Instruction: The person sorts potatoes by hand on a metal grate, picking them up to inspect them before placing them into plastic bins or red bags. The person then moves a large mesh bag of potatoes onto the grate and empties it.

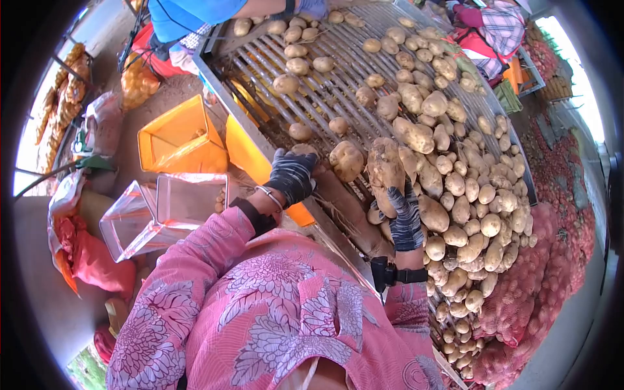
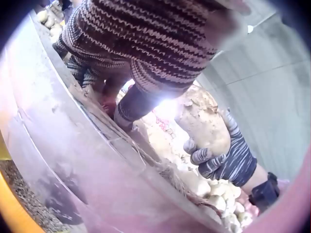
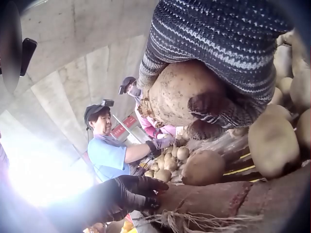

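A yellow crate (image 1: 188,156) stands left of the slatted surface (image 1: 325,97). On its near edge rests the left hand (image 1: 290,177), at the end of a brown roll (image 1: 354,214); whether it grips, I cannot tell. Apart, the right hand (image 1: 405,218) is clamped round a large potato (image 1: 385,168), left of piled potatoes (image 1: 491,224) and red mesh sacks (image 1: 520,296).

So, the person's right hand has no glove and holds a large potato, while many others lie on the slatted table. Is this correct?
Not quite: the right hand wears a dark striped glove, as the head view shows. It does hold a large potato, and many others lie on the slatted table.
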`<action>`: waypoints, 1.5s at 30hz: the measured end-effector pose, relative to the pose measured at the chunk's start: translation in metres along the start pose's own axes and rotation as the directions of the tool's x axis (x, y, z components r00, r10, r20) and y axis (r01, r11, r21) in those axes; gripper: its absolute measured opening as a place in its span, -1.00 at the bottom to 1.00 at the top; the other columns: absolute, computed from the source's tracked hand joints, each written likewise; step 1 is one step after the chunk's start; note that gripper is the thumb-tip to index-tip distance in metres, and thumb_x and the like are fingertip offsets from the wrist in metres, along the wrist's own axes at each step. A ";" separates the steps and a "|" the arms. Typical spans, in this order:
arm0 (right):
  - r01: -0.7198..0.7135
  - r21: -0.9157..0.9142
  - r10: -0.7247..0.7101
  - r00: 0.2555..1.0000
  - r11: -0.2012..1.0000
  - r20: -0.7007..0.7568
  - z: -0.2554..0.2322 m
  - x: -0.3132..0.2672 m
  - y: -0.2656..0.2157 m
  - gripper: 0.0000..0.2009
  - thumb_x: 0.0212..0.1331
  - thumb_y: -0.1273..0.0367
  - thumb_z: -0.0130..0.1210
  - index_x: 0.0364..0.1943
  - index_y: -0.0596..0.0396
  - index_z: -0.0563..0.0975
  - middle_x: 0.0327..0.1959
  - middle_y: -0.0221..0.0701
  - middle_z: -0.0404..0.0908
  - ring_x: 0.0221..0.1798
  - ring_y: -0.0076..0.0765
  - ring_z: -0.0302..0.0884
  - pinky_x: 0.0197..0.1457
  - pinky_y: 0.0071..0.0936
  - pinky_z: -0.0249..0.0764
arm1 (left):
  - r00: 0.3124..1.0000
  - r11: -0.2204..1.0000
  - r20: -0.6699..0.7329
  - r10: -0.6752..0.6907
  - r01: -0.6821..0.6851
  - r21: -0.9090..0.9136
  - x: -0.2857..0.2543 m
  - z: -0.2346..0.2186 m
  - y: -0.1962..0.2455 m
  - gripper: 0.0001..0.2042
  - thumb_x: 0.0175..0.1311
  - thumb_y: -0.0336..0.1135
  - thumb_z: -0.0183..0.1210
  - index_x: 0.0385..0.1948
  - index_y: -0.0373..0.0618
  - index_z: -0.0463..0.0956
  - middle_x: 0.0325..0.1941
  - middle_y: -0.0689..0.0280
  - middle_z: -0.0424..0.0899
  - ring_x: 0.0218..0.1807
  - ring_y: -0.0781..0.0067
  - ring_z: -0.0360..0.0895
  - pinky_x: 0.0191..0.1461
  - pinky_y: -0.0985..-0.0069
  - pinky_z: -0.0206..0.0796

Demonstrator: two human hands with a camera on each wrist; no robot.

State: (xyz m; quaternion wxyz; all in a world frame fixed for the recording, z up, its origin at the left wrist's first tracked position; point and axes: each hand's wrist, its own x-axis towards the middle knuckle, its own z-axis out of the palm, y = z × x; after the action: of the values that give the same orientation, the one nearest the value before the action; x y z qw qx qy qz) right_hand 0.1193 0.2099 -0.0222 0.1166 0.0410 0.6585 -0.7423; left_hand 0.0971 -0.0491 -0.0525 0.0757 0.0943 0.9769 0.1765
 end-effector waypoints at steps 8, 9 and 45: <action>0.058 0.049 -0.054 0.995 0.997 -0.078 0.005 -0.005 -0.018 -0.28 -0.01 0.29 0.24 0.25 0.22 0.19 0.15 -0.31 0.35 0.16 -0.39 0.28 0.24 -0.47 0.21 | 0.928 0.900 -0.319 0.195 -0.299 -0.319 0.008 0.003 0.014 -0.76 -0.31 -0.48 0.19 -0.46 -0.09 0.55 -0.48 0.16 0.53 -0.30 0.05 0.47 -0.23 0.23 0.28; 0.065 0.049 -0.061 0.995 0.997 -0.082 0.002 -0.002 -0.015 -0.28 -0.01 0.29 0.24 0.25 0.22 0.19 0.15 -0.31 0.35 0.16 -0.39 0.28 0.24 -0.47 0.21 | 0.925 0.898 -0.322 0.201 -0.305 -0.316 0.011 0.001 0.017 -0.76 -0.31 -0.48 0.19 -0.46 -0.09 0.55 -0.48 0.16 0.53 -0.30 0.05 0.47 -0.23 0.23 0.28; 0.328 -0.940 0.421 0.843 0.090 0.334 -0.027 0.028 -0.159 -0.13 -0.16 -0.07 0.26 0.29 -0.07 0.19 -0.16 -0.04 0.54 -0.14 0.02 0.52 -0.10 -0.23 0.44 | 0.790 0.462 -0.290 0.541 -0.567 -0.682 0.047 0.000 0.051 -0.78 -0.11 -0.55 0.13 -0.33 -0.18 0.51 -0.33 0.12 0.50 -0.18 0.03 0.46 -0.11 0.29 0.33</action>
State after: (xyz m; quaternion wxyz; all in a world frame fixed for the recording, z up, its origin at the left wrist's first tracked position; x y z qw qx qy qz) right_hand 0.0535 0.2497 0.1224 0.3155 -0.2345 0.9167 -0.0713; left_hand 0.0596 0.0076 -0.0398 0.0301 0.3633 0.7342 0.5727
